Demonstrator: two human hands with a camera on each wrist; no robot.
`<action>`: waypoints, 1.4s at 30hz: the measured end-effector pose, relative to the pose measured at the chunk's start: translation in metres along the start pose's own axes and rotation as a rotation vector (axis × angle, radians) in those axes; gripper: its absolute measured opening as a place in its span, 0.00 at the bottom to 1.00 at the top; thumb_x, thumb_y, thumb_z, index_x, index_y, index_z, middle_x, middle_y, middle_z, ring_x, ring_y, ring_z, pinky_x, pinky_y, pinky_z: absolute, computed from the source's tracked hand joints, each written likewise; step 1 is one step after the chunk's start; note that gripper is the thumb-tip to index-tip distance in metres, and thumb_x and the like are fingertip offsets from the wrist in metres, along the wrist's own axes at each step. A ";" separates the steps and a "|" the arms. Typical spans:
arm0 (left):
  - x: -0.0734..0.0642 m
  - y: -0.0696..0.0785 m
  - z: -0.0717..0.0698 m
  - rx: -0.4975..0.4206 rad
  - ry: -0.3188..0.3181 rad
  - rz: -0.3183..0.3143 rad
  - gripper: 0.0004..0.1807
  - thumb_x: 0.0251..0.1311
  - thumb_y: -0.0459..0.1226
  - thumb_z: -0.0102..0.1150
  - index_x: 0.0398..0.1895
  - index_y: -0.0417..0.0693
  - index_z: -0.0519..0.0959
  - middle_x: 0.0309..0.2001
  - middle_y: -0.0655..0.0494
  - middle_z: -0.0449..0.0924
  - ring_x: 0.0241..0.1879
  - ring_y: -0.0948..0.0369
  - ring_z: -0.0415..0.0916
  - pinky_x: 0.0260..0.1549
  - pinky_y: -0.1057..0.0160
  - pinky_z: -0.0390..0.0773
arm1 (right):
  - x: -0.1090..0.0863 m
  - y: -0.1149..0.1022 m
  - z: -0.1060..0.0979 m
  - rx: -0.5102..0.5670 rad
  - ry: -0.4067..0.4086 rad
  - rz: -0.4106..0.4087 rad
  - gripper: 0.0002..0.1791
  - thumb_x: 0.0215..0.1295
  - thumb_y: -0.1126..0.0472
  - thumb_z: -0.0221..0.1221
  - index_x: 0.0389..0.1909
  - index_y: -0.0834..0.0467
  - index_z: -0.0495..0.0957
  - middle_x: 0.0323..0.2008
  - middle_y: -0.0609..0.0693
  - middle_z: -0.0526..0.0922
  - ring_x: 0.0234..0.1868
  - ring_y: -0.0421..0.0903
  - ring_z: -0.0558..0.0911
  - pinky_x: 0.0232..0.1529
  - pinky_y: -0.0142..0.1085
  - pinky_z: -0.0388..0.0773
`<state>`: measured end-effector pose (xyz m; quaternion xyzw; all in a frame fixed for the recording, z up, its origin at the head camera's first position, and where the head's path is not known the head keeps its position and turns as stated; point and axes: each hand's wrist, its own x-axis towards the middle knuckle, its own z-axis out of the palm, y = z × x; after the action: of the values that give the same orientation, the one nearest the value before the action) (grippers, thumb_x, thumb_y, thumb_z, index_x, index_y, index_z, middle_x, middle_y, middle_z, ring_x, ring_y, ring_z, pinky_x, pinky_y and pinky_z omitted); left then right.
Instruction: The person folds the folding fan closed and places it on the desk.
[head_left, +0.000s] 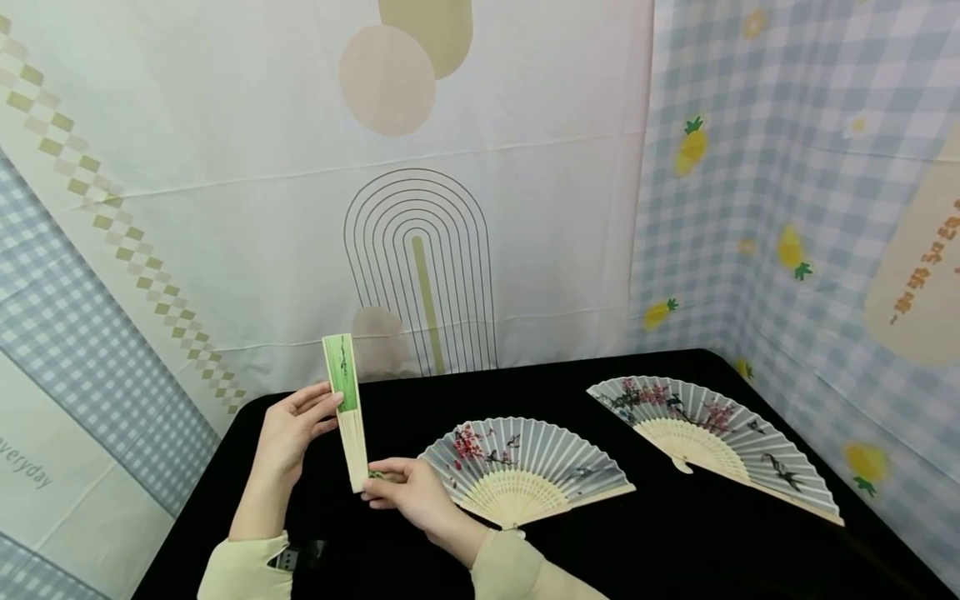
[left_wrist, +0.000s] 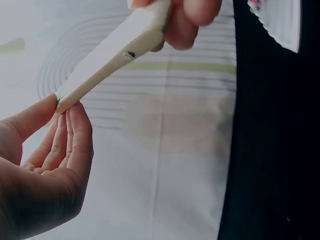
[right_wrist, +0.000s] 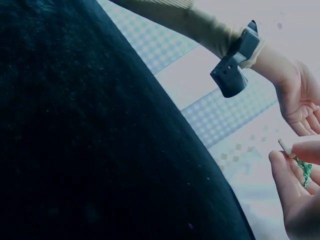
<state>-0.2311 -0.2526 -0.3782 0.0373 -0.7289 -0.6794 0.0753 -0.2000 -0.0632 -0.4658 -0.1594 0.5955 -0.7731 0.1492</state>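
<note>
A folded hand fan, with green cloth at its upper part and pale bamboo ribs below, stands nearly upright above the table's left side. My left hand pinches its upper part between thumb and fingers, as the left wrist view also shows. Down at the pivot end, my right hand pinches the ribs. A green braided cord hangs against the right palm. Just right of that hand lies a spread grey fan with red blossoms. Farther right is another spread grey fan with pink blossoms and dark birds.
The black-covered table has rounded far corners. A pale patterned cloth hangs behind it, and a blue checked cloth with yellow pineapples hangs along the right. A dark device is strapped on the left wrist.
</note>
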 end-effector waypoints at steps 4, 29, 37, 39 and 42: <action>0.006 -0.011 -0.009 0.057 0.001 -0.032 0.33 0.68 0.41 0.65 0.69 0.31 0.68 0.44 0.63 0.82 0.39 0.70 0.82 0.44 0.64 0.85 | 0.005 0.009 0.008 0.006 0.017 0.011 0.14 0.67 0.73 0.62 0.52 0.72 0.81 0.39 0.65 0.87 0.40 0.58 0.88 0.40 0.39 0.87; 0.038 -0.073 -0.038 0.206 -0.052 -0.193 0.31 0.70 0.35 0.60 0.68 0.23 0.65 0.48 0.44 0.81 0.38 0.66 0.83 0.41 0.66 0.86 | 0.026 0.041 0.021 -0.068 0.055 0.108 0.11 0.65 0.73 0.63 0.46 0.72 0.82 0.33 0.61 0.88 0.33 0.52 0.89 0.35 0.35 0.87; 0.041 -0.088 -0.046 0.212 -0.112 -0.284 0.31 0.72 0.36 0.59 0.69 0.23 0.64 0.51 0.43 0.80 0.38 0.65 0.82 0.43 0.64 0.86 | 0.025 0.044 0.025 -0.065 0.043 0.146 0.09 0.64 0.71 0.64 0.44 0.70 0.83 0.30 0.61 0.88 0.31 0.50 0.89 0.34 0.34 0.87; 0.041 -0.092 -0.047 0.209 -0.123 -0.294 0.31 0.71 0.36 0.59 0.68 0.22 0.64 0.49 0.45 0.81 0.38 0.65 0.82 0.42 0.64 0.86 | 0.024 0.045 0.026 -0.063 0.046 0.158 0.08 0.64 0.71 0.64 0.43 0.70 0.83 0.30 0.60 0.88 0.31 0.49 0.89 0.34 0.33 0.87; 0.041 -0.097 -0.048 0.210 -0.132 -0.310 0.30 0.71 0.35 0.59 0.68 0.21 0.64 0.43 0.49 0.82 0.36 0.65 0.82 0.40 0.65 0.86 | 0.025 0.046 0.027 -0.064 0.050 0.167 0.07 0.63 0.71 0.64 0.42 0.68 0.84 0.29 0.59 0.88 0.30 0.47 0.89 0.33 0.32 0.86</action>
<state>-0.2688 -0.3137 -0.4692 0.1123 -0.7847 -0.6040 -0.0825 -0.2090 -0.1081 -0.5024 -0.0944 0.6349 -0.7421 0.1929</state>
